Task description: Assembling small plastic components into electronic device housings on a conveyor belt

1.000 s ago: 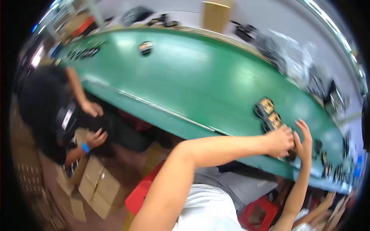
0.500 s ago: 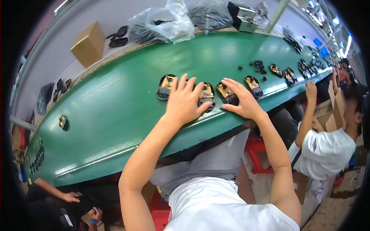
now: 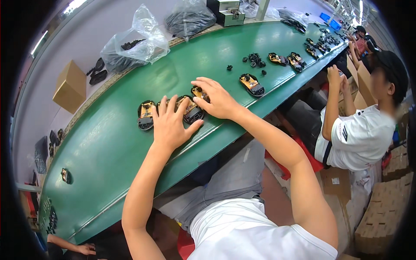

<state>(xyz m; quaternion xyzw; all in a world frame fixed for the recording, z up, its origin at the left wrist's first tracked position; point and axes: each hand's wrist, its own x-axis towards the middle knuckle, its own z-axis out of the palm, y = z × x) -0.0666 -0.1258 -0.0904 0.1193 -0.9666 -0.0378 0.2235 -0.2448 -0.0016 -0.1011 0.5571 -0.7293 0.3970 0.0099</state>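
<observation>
My left hand [image 3: 169, 130] lies with fingers spread over a row of opened computer mouse bases, black shells with yellow circuit boards. One mouse base [image 3: 146, 116] shows left of its fingers. Another mouse base [image 3: 193, 113] sits between its fingers and thumb, and one more is mostly covered by the fingers. My right hand [image 3: 219, 102] curls its fingers and thumb around a mouse base [image 3: 198, 92] at the row's right end, partly hiding it. Farther right, a lone mouse base [image 3: 251, 84] rests untouched on the green table [image 3: 108, 160].
Small black wheels [image 3: 255, 60] and several more mouse bases [image 3: 297, 62] lie toward the right. A single part [image 3: 65, 175] sits far left. Plastic bags [image 3: 136, 43], a cardboard box [image 3: 69, 86] and a metal device [image 3: 227, 12] line the back ledge. A co-worker [image 3: 359, 130] sits at right.
The view has turned right. My right hand has brought its mouse base leftward, closer to the row under my left hand and away from the lone one. The co-worker's hands are now together.
</observation>
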